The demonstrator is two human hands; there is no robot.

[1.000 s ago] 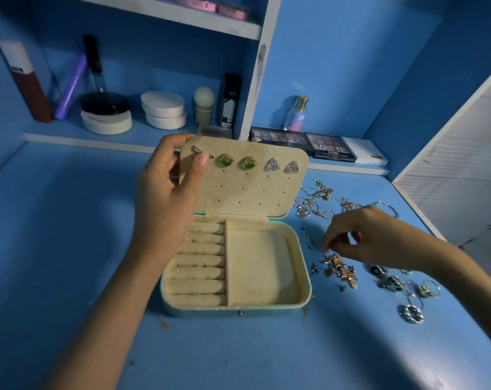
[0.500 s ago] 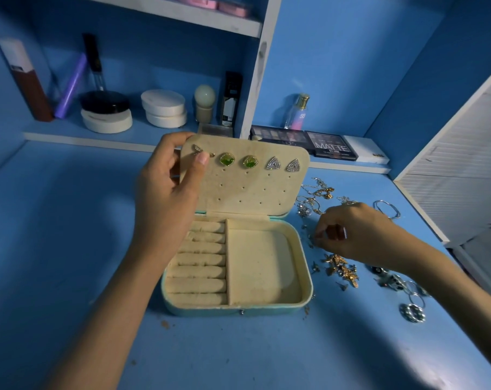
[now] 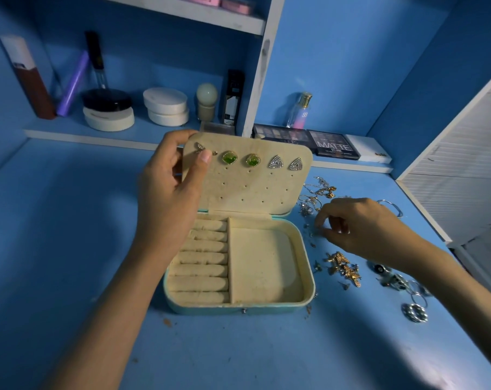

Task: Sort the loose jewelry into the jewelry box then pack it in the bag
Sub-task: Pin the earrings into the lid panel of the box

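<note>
**Desk:** What had changed on your feed over that last second?

**Me:** Only the right hand [image 3: 362,229]. It had crept a little away from me, off the gold cluster [image 3: 343,266] and nearer the tangled chains [image 3: 320,192], close beside the box's right wall. Its fingers were curled, tips down among tiny loose pieces. I couldn't tell whether they had caught one. With the hand shifted, more of a silver bangle [image 3: 390,205] showed behind it.

**Desk:** And the left?

**Me:** The left hand [image 3: 171,198] hadn't budged. It still gripped the top left corner of the lid [image 3: 252,192], thumb on the padded face and fingers behind.

**Desk:** Where was the box itself?

**Me:** The jewelry box [image 3: 238,309] sat open mid-table where it had been, with the lid standing up. Pinned along the lid's top row were a small earring [image 3: 200,147] by the thumb, two green earrings [image 3: 229,158] and two triangular silver earrings [image 3: 276,161]. Silver rings [image 3: 414,312] lay on the table to the right, well apart from the box.

**Desk:** And the surroundings?

**Me:** It was a blue table [image 3: 69,220] against blue walls. On the shelf [image 3: 78,133] behind it stood round white jars [image 3: 165,101], a black-lidded jar [image 3: 106,99] and a purple tube [image 3: 72,83]. Further right were a perfume bottle [image 3: 299,111] and a palette marked MATTE [image 3: 334,144]. A white slatted door [image 3: 464,153] closed off the right side.
</note>
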